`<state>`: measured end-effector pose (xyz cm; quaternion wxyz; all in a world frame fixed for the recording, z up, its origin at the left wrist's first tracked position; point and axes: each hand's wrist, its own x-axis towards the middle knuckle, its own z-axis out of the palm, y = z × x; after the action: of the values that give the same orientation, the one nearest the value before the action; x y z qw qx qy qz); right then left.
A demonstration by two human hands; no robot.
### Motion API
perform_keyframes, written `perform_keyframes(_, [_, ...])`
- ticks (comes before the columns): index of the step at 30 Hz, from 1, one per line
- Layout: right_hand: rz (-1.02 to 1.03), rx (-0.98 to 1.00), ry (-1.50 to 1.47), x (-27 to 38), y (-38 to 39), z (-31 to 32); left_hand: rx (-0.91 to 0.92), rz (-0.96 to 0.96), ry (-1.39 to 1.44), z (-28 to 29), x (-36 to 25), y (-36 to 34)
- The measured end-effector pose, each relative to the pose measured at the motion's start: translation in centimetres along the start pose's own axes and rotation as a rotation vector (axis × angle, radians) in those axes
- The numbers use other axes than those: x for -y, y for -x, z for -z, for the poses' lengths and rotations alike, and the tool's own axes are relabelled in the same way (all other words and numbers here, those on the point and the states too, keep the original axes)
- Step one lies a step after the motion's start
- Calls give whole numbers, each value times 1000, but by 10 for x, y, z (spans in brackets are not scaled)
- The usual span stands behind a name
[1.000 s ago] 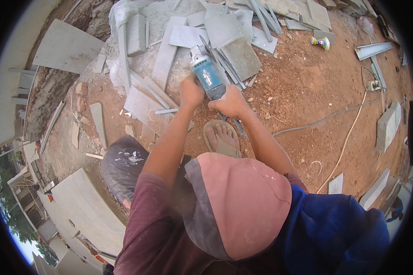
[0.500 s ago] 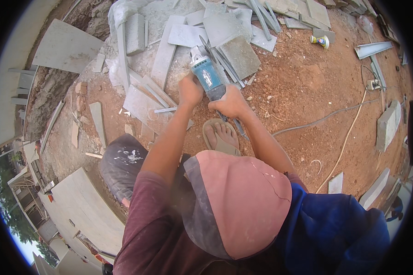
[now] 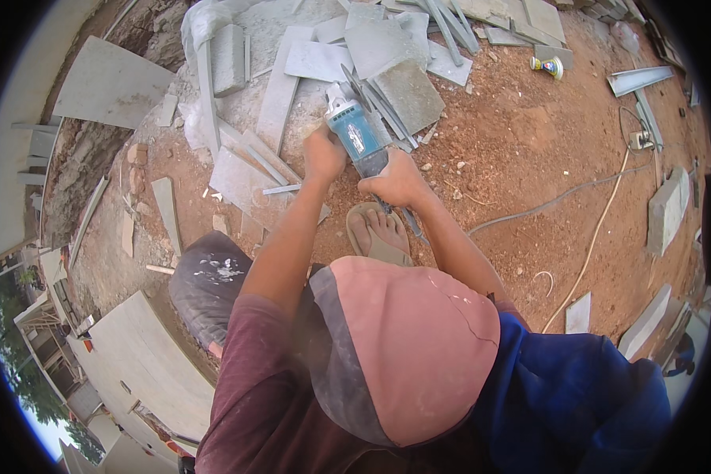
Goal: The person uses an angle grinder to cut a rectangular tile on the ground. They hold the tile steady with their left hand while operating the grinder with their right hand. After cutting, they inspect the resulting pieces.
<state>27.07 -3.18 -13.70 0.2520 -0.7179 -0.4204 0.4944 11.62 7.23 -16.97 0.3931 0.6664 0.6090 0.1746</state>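
Observation:
Both hands are closed around a teal angle grinder (image 3: 355, 130), held in front of me above the ground. My left hand (image 3: 324, 155) grips it on the left side near its silver head. My right hand (image 3: 396, 180) wraps the dark rear part of the body. The thin cutting disc (image 3: 355, 87) shows edge-on, close to a grey stone slab (image 3: 407, 99) and narrow stone strips (image 3: 387, 110); whether it touches them I cannot tell. Beneath my hands is a foot in a flip-flop (image 3: 379, 233).
Broken slabs (image 3: 286, 95) and offcuts lie piled ahead. A grey cable (image 3: 529, 207) and a pale cord (image 3: 596, 237) cross the red soil at right, near a socket block (image 3: 640, 141). A paper cup (image 3: 547, 67) lies at far right. Large panels (image 3: 138, 347) stand at lower left.
The whole view has shifted slightly, moving the surroundings a little left. Both hands keep their grip on the angle grinder, which stays almost in place.

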Motion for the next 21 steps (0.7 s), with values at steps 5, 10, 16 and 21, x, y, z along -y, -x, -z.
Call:
perform_keyframes(5, [-30,59,14,-4,0,0,-55,-31,-41,-5,12,-4])
perform_keyframes(10, [-23,52,6,-4,5,0,-37,-15,5,-5,8,-3])
perform_keyframes(16, [-12,55,-41,-2,14,3,0,-49,-59,-6,15,-6])
perform_keyframes(21, [-39,61,-24,-1,20,4,-11,-44,-39,-9,19,-8])
